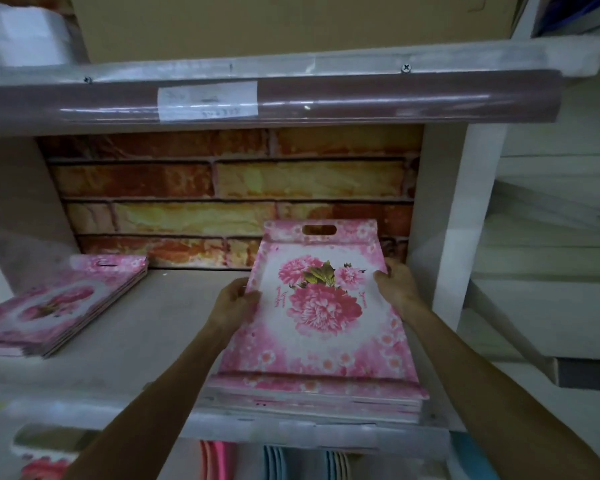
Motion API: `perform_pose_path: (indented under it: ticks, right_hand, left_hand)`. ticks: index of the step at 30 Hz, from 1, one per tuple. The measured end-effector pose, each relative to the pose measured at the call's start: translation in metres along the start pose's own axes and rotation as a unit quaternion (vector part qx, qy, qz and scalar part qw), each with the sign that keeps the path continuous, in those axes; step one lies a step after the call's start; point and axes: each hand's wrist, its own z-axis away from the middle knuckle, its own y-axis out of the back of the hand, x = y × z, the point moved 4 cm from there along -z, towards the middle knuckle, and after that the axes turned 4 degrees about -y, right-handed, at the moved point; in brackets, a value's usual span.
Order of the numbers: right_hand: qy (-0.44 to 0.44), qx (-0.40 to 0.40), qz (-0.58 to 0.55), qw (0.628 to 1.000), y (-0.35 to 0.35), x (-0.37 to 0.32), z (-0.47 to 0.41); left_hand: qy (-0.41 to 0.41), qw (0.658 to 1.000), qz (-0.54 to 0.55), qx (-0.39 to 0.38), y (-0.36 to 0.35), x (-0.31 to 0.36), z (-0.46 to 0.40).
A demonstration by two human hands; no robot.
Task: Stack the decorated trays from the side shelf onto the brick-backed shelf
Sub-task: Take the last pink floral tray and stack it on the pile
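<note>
Left of the frame: a low pile of pink flowered trays point(61, 303) lies flat on the shelf point(146, 327), angled, its far corner near the brick-pattern back wall point(222, 188). Exact tray count not readable, edges blurred.

Centre: my left hand point(234, 301) grips the left rim of the top tray point(321, 306), thumb over the rim, fingers curled on the edge. This tray is pink and white with big pink flowers and green leaves in the middle, some small script I can't read, and an oval handle slot at its far end, close to the brick wall. It sits on top of a second stack of trays point(312, 398) at the shelf's front edge, lower centre-right of the frame; whether it fully rests on the stack or is a little lifted I can't tell.

Right of centre: my right hand point(397, 284) grips the tray's right rim, thumb on top, fingers wrapped round the side. Both forearms reach in from the bottom of the frame. Just right of that hand is the white upright post point(465, 237) of the shelf.

Top: a brownish roll point(361, 98) wrapped in clear plastic with a white label lies along the front of the upper shelf, cardboard box point(257, 22) behind it.

Bottom: coloured items in pink and blue on the level below, too blurred to name.
</note>
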Motion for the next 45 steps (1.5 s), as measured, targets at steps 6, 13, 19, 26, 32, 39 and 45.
perform_pose_path:
  ticks: [6, 13, 19, 26, 32, 39, 45]
  right_hand:
    - [-0.01, -0.007, 0.02, 1.0, -0.012, 0.012, -0.004]
    - [-0.027, -0.017, 0.022, 0.999, -0.014, 0.025, 0.002]
    - [-0.02, -0.027, 0.041, 0.999, -0.016, 0.035, 0.004]
    - [-0.012, -0.024, 0.065, 0.998, -0.019, 0.037, 0.002]
    - [-0.006, -0.032, 0.084, 0.996, -0.019, 0.037, 0.001]
    - [0.014, -0.036, 0.078, 0.996, -0.022, 0.039, -0.002]
    - [0.106, 0.002, 0.068, 0.992, -0.019, 0.029, -0.001]
  left_hand:
    - [-0.018, 0.998, -0.065, 0.0, -0.004, -0.008, -0.006]
    - [-0.02, 0.99, -0.141, -0.021, -0.013, -0.019, -0.008]
    - [-0.031, 0.978, -0.203, -0.041, -0.017, -0.028, -0.011]
    - [-0.057, 0.963, -0.259, -0.054, -0.018, -0.037, -0.015]
    - [-0.074, 0.952, -0.292, -0.047, -0.018, -0.042, -0.018]
    - [-0.056, 0.964, -0.259, -0.013, -0.009, -0.036, -0.006]
    - [-0.113, 0.974, -0.185, 0.062, 0.025, -0.019, 0.031]
